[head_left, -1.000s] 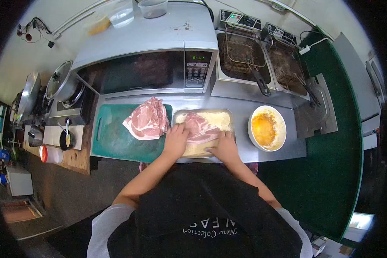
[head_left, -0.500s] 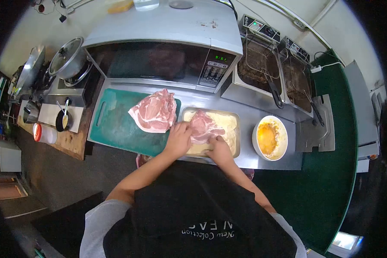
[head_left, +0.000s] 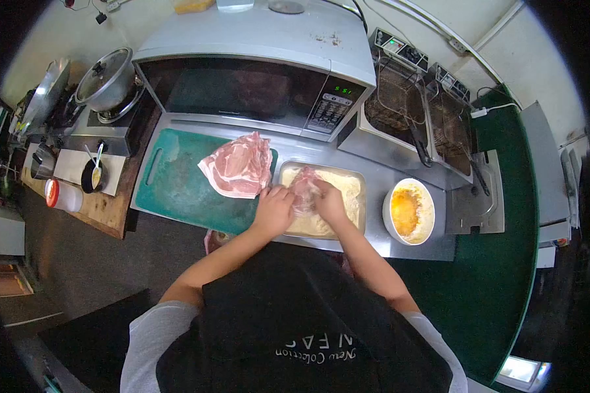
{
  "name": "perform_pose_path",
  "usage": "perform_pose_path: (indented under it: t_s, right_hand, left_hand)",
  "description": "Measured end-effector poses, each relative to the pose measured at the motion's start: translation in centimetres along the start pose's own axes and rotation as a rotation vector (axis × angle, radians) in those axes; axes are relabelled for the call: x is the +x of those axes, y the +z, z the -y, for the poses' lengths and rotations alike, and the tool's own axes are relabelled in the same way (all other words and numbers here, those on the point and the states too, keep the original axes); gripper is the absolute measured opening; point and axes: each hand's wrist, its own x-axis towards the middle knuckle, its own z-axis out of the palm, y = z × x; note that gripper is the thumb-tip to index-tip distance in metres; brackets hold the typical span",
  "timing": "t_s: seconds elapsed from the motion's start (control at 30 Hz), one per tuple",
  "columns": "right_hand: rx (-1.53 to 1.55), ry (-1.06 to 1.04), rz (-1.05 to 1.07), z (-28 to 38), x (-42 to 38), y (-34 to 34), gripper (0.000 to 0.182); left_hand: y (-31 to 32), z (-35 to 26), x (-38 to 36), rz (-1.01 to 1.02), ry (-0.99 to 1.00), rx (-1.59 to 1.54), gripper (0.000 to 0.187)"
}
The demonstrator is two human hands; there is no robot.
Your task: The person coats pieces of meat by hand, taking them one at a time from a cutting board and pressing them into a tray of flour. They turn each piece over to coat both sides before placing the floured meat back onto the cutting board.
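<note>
A thin slice of raw meat (head_left: 304,190) lies in a metal tray (head_left: 362,219) of pale flour-like powder. My left hand (head_left: 275,208) is at the slice's left side, over the tray's left rim, with its fingers closed on the meat's edge. On the right side of the slice, my right hand (head_left: 329,202) grips the meat with bent fingers, its tips partly hidden. Left of the tray, a stack of raw meat slices (head_left: 237,165) rests on a green cutting board (head_left: 177,187).
A white bowl (head_left: 410,211) with yellow egg mixture stands right of the tray. Behind are a microwave (head_left: 229,88) and fryers (head_left: 400,105) with basket handles. At the left are a lidded pot (head_left: 105,78), a small black pan (head_left: 93,175) and a red-lidded jar (head_left: 64,196).
My right hand has moved up along the slice from its lower right edge. The meat now looks bunched, narrower and dusted with powder. My left hand has stayed nearly in place.
</note>
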Motion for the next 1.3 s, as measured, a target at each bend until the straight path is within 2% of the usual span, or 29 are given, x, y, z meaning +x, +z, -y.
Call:
perform_pose_path:
  t_s: [0.1,0.13,0.23,0.27,0.37,0.47,0.57,0.67,0.77,0.87,0.97,1.07,1.17,1.2,1.27,1.3]
  right_hand:
    - [-0.351,-0.336,0.206,-2.2,-1.0,3.5,0.044]
    - [-0.293,-0.449,0.154,-0.1,-2.4,2.2,0.043]
    - [-0.145,-0.390,0.397,1.5,-3.5,-2.0,0.043]
    - [-0.196,-0.274,0.483,0.5,-3.2,-3.5,0.042]
    - [-0.368,-0.161,0.368,-3.2,-0.7,-5.2,0.044]
    - [-0.611,-0.379,0.226,-3.4,0.6,-5.5,0.047]
    - [-0.656,-0.383,0.287,-3.8,0.8,-5.0,0.051]
    - [-0.566,-0.242,0.321,-4.6,0.4,-5.4,0.051]
    - [-0.612,-0.197,0.216,-6.3,-1.4,-5.8,0.049]
    - [-0.605,-0.050,0.192,-4.5,-2.7,-6.3,0.043]
    - [-0.561,-0.069,0.070,-5.8,-3.0,-5.9,0.034]
    - [-0.303,0.271,0.035,-2.8,-1.5,-6.6,0.029]
    - [-0.034,0.300,-0.005,-1.8,0.4,-5.6,0.026]
    - [-0.064,0.309,0.009,-2.9,1.1,-3.9,0.030]
    - [-0.004,0.086,-0.085,-4.3,0.9,0.3,0.039]
    - [-0.094,-0.122,-0.023,-1.9,0.5,0.8,0.043]
  left_hand:
    - [0.0,-0.1,0.1,0.003,-0.030,0.008,0.021]
    - [0.0,-0.2,0.1,-0.002,-0.043,0.007,0.021]
    - [-0.3,-0.2,0.1,0.003,-0.054,0.025,0.019]
    - [-0.2,-0.3,0.1,0.008,-0.051,0.030,0.019]
    - [0.1,-0.3,0.0,-0.014,-0.060,-0.009,0.016]
    - [0.1,-0.3,0.0,-0.061,-0.039,-0.019,0.014]
    - [0.0,-0.3,-0.1,-0.051,-0.038,-0.006,0.015]
    - [-0.1,-0.4,0.0,-0.032,-0.058,0.008,0.016]
    - [-0.1,-0.5,-0.1,-0.053,-0.063,-0.001,0.019]
    - [-0.2,-0.3,-0.1,-0.032,-0.072,-0.018,0.023]
    - [-0.2,-0.3,-0.1,-0.005,-0.073,-0.019,0.027]
    - [-0.5,-0.3,0.0,0.014,-0.072,-0.064,0.027]
    - [-0.2,-0.2,0.1,-0.032,-0.084,-0.217,0.026]
    - [-0.3,-0.3,0.2,-0.034,-0.093,-0.228,0.028]
    - [-0.5,-0.5,0.3,-0.039,-0.112,-0.251,0.031]
    - [-0.4,-0.4,0.3,-0.039,-0.111,-0.264,0.032]
